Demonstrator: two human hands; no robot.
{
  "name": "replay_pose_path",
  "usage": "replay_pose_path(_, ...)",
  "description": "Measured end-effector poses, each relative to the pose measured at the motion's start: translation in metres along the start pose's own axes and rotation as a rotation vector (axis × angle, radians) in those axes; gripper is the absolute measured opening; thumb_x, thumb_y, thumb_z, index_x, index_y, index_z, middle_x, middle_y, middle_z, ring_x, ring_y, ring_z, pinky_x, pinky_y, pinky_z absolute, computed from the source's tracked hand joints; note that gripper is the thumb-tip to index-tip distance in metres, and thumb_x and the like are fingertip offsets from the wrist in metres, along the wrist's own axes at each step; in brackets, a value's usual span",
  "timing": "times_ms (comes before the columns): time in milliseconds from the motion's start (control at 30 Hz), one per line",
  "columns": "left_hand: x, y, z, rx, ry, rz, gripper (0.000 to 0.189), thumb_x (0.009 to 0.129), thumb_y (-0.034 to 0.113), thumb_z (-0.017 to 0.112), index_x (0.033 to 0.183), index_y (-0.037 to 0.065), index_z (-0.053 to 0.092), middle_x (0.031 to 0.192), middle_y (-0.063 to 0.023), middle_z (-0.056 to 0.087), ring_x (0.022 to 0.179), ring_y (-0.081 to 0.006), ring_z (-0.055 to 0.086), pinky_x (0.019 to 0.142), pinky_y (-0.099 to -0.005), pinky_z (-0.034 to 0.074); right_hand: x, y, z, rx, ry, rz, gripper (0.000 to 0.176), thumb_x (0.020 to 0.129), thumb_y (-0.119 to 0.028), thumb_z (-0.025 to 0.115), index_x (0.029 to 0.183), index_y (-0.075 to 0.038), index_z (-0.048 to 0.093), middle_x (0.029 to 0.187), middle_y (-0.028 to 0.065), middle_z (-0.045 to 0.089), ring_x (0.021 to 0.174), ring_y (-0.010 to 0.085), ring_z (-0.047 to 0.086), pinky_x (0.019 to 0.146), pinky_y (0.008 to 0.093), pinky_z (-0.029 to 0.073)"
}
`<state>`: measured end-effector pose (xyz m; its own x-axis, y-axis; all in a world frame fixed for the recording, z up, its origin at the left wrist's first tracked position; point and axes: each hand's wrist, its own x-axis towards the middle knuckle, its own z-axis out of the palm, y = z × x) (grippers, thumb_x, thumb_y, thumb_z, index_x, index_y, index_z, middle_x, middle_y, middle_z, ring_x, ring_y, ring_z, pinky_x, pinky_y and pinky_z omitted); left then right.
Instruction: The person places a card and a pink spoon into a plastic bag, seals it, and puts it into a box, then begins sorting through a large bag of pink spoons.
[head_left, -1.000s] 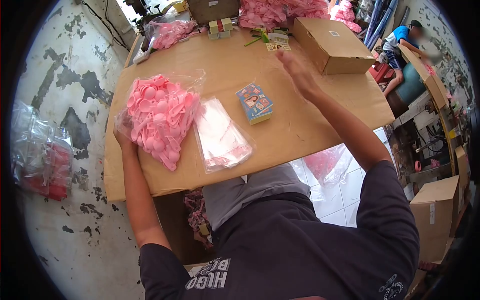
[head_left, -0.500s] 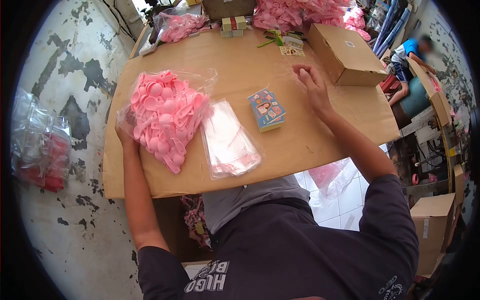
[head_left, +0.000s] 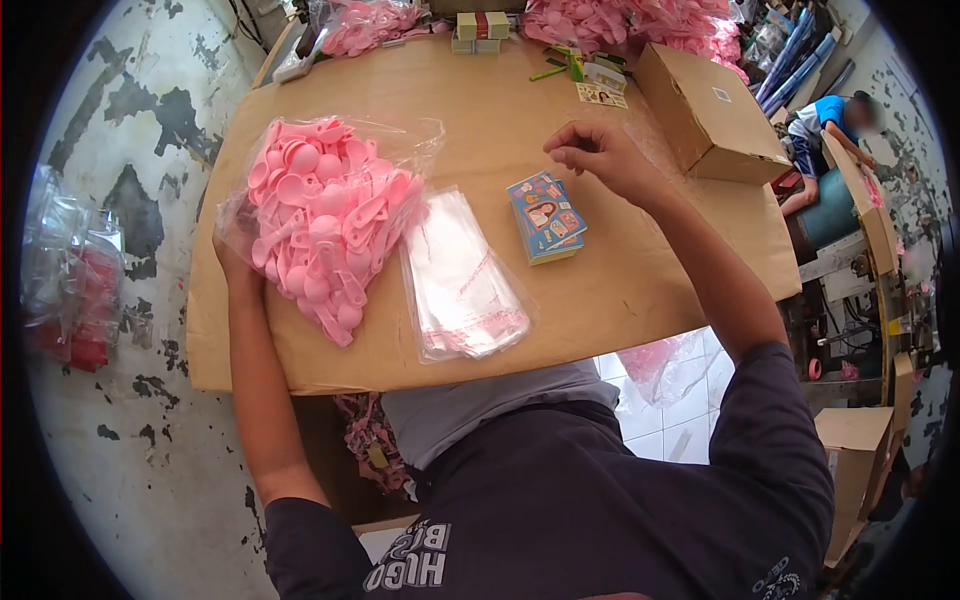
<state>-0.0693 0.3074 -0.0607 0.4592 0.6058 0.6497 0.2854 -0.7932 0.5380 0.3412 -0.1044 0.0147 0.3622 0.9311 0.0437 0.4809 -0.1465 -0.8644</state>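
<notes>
A clear plastic bag of pink plastic scoops [head_left: 325, 215] lies on the left of the paper-covered table. My left hand [head_left: 236, 240] grips the bag's left side, its fingers partly covered by film and scoops. Beside the bag is a stack of clear, flat plastic sleeves [head_left: 462, 285]. To their right sits a stack of small printed cards [head_left: 546, 215] with a blue top card. My right hand [head_left: 605, 162] hovers just beyond and right of the cards, fingers loosely bent and apart, with nothing visible in them.
At the back are banded card stacks [head_left: 480, 28], a green tool [head_left: 574, 65] and more bagged pink scoops [head_left: 590, 22]. A cardboard box [head_left: 705, 110] stands at the back right. Another person [head_left: 835, 125] sits beyond the table's right side. Plastic bags [head_left: 80, 260] hang on the left wall.
My right hand has moved left and its fingers have bent more, now closer to the card stack. My left hand stays at the bag. The view has shifted slightly.
</notes>
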Motion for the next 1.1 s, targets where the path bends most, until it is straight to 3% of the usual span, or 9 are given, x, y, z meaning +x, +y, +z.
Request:
replay_pose_path(67, 0.001, -0.010, 0.003, -0.380, 0.017, -0.243, 0.024, 0.101, 0.014, 0.062, 0.119, 0.001, 0.070, 0.113, -0.0083, 0.070, 0.099, -0.0198, 0.070, 0.085, -0.0341, 0.058, -0.003, -0.009, -0.007, -0.067, 0.170, -0.091, 0.021, 0.101, -0.017, 0.071, 0.115, -0.002, 0.074, 0.092, -0.0007, 0.070, 0.082, 0.0072, 0.062, 0.077, 0.0248, 0.052)
replay_pose_path(167, -0.002, 0.004, -0.003, 0.224, -0.031, 0.079, 0.025, 0.101, 0.015, 0.061, 0.121, 0.002, 0.069, 0.113, -0.0096, 0.070, 0.099, -0.0216, 0.070, 0.086, -0.0352, 0.058, -0.004, -0.009, -0.036, 0.090, 0.301, -0.201, 0.016, 0.099, -0.012, 0.071, 0.111, -0.001, 0.075, 0.095, 0.0024, 0.072, 0.085, 0.0079, 0.065, 0.077, 0.0253, 0.053)
replay_pose_path(267, -0.001, 0.007, 0.000, -0.025, -0.011, -0.121, 0.023, 0.102, 0.014, 0.060, 0.118, 0.002, 0.071, 0.112, -0.0091, 0.071, 0.099, -0.0221, 0.071, 0.086, -0.0361, 0.058, -0.015, -0.013, -0.066, 0.153, 0.274, -0.053, 0.018, 0.097, -0.009, 0.073, 0.112, 0.000, 0.074, 0.099, 0.0045, 0.074, 0.090, 0.0117, 0.068, 0.080, 0.0298, 0.055)
replay_pose_path(400, -0.001, -0.004, 0.008, -0.566, 0.054, -0.339, 0.022, 0.101, 0.011, 0.059, 0.117, 0.002, 0.072, 0.111, -0.0081, 0.072, 0.098, -0.0206, 0.070, 0.087, -0.0347, 0.059, -0.020, 0.026, -0.079, -0.928, 0.531, -0.313, 0.021, 0.097, -0.011, 0.070, 0.115, 0.000, 0.073, 0.112, 0.0158, 0.077, 0.103, 0.0250, 0.074, 0.088, 0.0349, 0.056)
replay_pose_path(467, 0.001, -0.017, -0.001, 0.369, 0.021, 0.012, 0.025, 0.103, 0.012, 0.057, 0.119, 0.001, 0.070, 0.113, -0.0076, 0.073, 0.101, -0.0193, 0.070, 0.089, -0.0335, 0.058, -0.018, -0.011, -0.063, -0.594, 0.446, -0.081, 0.021, 0.098, -0.014, 0.069, 0.114, -0.001, 0.074, 0.115, 0.0197, 0.075, 0.106, 0.0290, 0.074, 0.089, 0.0345, 0.056)
replay_pose_path(567, 0.011, -0.053, 0.009, -0.221, 0.010, -0.133, 0.030, 0.105, 0.019, 0.055, 0.124, 0.000, 0.068, 0.115, -0.0096, 0.073, 0.105, -0.0212, 0.070, 0.094, -0.0341, 0.057, -0.001, -0.030, -0.035, -0.430, 0.425, 0.103, 0.022, 0.098, -0.016, 0.070, 0.114, -0.001, 0.074, 0.113, 0.0179, 0.076, 0.102, 0.0286, 0.075, 0.087, 0.0357, 0.057)
replay_pose_path(667, 0.030, 0.052, 0.002, -1.375, -0.362, -0.525, 0.032, 0.107, 0.023, 0.054, 0.126, -0.001, 0.065, 0.119, -0.0134, 0.071, 0.108, -0.0236, 0.070, 0.097, -0.0358, 0.058, 0.021, -0.047, -0.007, -0.586, 0.387, -0.481, 0.021, 0.100, -0.016, 0.069, 0.115, -0.002, 0.074, 0.112, 0.0149, 0.077, 0.097, 0.0238, 0.075, 0.082, 0.0352, 0.058)
replay_pose_path(1000, 0.082, 0.037, 0.035, -1.403, 0.052, -0.735, 0.046, 0.111, 0.034, 0.051, 0.139, -0.003, 0.049, 0.127, -0.0212, 0.069, 0.111, -0.0297, 0.071, 0.095, -0.0432, 0.061, 0.123, -0.148, 0.123, -0.465, -0.082, -0.734, 0.029, 0.102, -0.014, 0.067, 0.129, -0.003, 0.066, 0.120, 0.0120, 0.074, 0.103, 0.0214, 0.072, 0.081, 0.0356, 0.059)
replay_pose_path(1100, 0.080, 0.030, 0.035, -1.316, -0.072, -0.731, 0.048, 0.112, 0.037, 0.047, 0.138, -0.003, 0.055, 0.130, -0.0192, 0.068, 0.114, -0.0273, 0.070, 0.100, -0.0413, 0.059, 0.144, -0.145, 0.140, -0.401, -0.296, -0.605, 0.033, 0.102, -0.023, 0.068, 0.128, -0.003, 0.065, 0.120, 0.0158, 0.072, 0.105, 0.0293, 0.071, 0.089, 0.0404, 0.057)
